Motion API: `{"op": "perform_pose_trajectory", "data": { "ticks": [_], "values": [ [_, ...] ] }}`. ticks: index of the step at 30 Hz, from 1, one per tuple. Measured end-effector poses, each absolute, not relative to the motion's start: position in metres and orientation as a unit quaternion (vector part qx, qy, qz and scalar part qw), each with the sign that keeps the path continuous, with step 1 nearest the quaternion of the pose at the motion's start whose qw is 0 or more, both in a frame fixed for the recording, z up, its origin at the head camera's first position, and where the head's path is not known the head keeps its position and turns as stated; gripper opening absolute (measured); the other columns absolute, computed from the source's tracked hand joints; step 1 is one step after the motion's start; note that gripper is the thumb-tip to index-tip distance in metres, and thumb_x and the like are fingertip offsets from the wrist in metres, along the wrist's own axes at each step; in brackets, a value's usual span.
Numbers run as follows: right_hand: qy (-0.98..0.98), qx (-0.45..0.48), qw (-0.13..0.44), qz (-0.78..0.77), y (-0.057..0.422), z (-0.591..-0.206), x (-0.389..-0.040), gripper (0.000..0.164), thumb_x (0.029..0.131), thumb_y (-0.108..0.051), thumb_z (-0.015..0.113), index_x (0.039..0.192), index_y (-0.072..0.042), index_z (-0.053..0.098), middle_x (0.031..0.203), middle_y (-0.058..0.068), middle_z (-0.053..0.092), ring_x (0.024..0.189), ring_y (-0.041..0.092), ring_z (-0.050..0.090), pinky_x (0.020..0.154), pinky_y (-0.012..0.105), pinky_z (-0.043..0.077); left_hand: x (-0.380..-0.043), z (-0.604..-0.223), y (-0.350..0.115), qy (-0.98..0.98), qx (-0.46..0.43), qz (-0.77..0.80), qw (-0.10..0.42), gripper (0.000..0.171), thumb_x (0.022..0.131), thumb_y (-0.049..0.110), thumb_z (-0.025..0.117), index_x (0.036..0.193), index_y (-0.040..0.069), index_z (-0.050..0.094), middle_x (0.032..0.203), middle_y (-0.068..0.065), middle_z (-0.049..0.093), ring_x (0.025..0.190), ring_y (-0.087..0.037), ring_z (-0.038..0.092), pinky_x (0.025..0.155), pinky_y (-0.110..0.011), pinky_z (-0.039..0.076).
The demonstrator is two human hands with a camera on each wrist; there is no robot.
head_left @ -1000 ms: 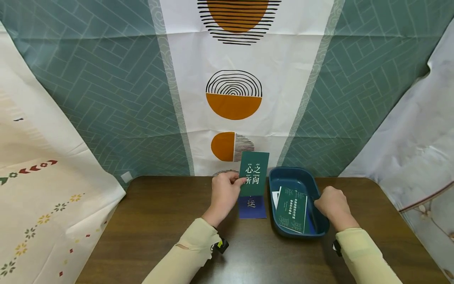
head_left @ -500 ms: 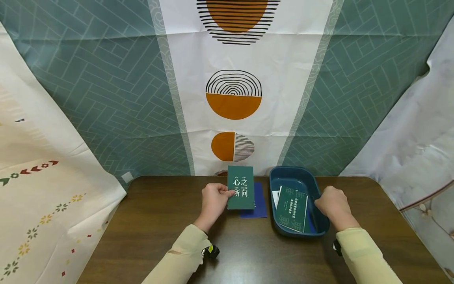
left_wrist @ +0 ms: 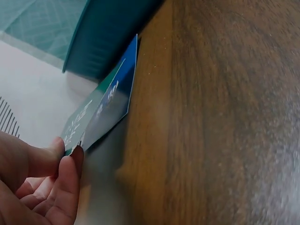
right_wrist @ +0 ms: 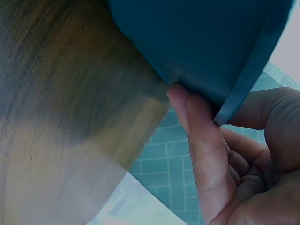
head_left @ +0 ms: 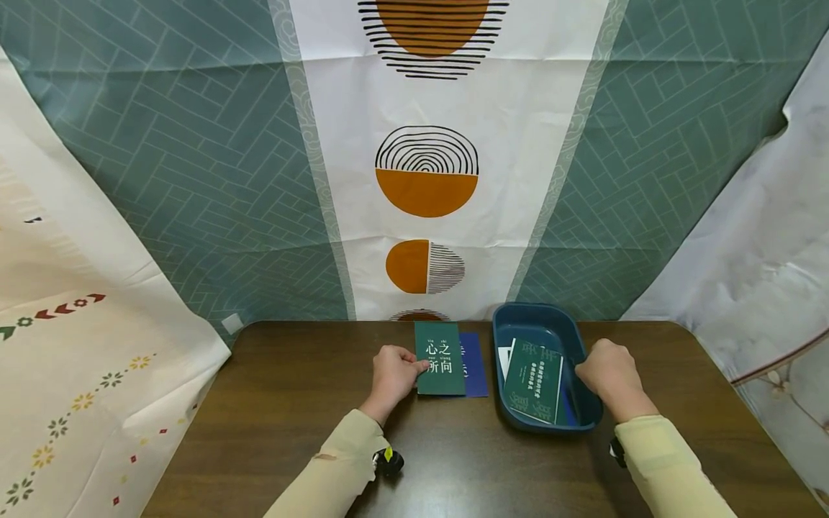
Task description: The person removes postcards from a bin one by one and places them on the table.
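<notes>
My left hand (head_left: 395, 374) pinches the left edge of a green card (head_left: 440, 385) with white Chinese characters. Close over the table, this card overlaps a dark blue card (head_left: 476, 367) to its right. In the left wrist view, thumb and fingers hold the green card (left_wrist: 83, 117) by its near corner. My right hand (head_left: 610, 374) grips the right rim of a teal-blue plastic bin (head_left: 549, 338); in the right wrist view its thumb and fingers are on either side of the bin's wall (right_wrist: 253, 70). Inside the bin lies another green card (head_left: 534, 385) atop white and blue ones.
The brown wooden table (head_left: 291, 410) ends at the back against a green and white patterned cloth (head_left: 259, 180). White cloths hang to the left (head_left: 97, 345) and right (head_left: 771, 288).
My left hand has brought the green card left and down, from upright above the blue card to low over its left part. The right hand and bin have stayed in place.
</notes>
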State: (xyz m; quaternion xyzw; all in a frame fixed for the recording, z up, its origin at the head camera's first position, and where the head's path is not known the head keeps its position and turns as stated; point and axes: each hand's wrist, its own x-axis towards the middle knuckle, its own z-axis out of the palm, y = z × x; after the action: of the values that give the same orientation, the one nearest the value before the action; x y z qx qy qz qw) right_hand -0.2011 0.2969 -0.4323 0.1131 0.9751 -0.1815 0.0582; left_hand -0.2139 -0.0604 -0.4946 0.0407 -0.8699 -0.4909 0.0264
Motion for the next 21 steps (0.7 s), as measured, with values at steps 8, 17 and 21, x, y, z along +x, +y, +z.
{"op": "perform_pose_trajectory", "data": {
  "ticks": [8,17,21],
  "values": [
    [0.975,0.115,0.060,-0.181,0.296,-0.431,-0.201,0.018,0.078,-0.014,0.059,0.078,0.004,0.057,0.068,0.011,0.052,0.058,0.024,0.049,0.049,0.034,0.046,-0.214,-0.497,-0.054,-0.876,0.059,-0.479,0.004,0.024,0.076,0.024,0.076,0.063,0.009,0.061,0.054,-0.001,0.054,0.045,-0.014,0.054,0.047,-0.029,0.046],
    [0.975,0.115,0.058,-0.179,0.295,-0.432,-0.201,0.019,0.078,-0.014,0.058,0.079,0.005,0.057,0.069,0.012,0.053,0.059,0.025,0.050,0.051,0.036,0.047,-0.219,-0.502,-0.050,-0.899,0.067,-0.433,0.005,0.028,0.074,0.023,0.078,0.058,0.011,0.058,0.051,0.004,0.051,0.045,-0.010,0.051,0.044,-0.027,0.042],
    [0.976,0.113,0.057,-0.176,0.295,-0.431,-0.201,0.019,0.078,-0.014,0.058,0.079,0.005,0.057,0.070,0.013,0.054,0.060,0.025,0.051,0.052,0.038,0.048,-0.221,-0.501,-0.049,-0.909,0.079,-0.409,0.003,0.032,0.073,0.025,0.079,0.054,0.013,0.056,0.049,0.005,0.047,0.050,-0.012,0.046,0.042,-0.027,0.036]
  ]
}}
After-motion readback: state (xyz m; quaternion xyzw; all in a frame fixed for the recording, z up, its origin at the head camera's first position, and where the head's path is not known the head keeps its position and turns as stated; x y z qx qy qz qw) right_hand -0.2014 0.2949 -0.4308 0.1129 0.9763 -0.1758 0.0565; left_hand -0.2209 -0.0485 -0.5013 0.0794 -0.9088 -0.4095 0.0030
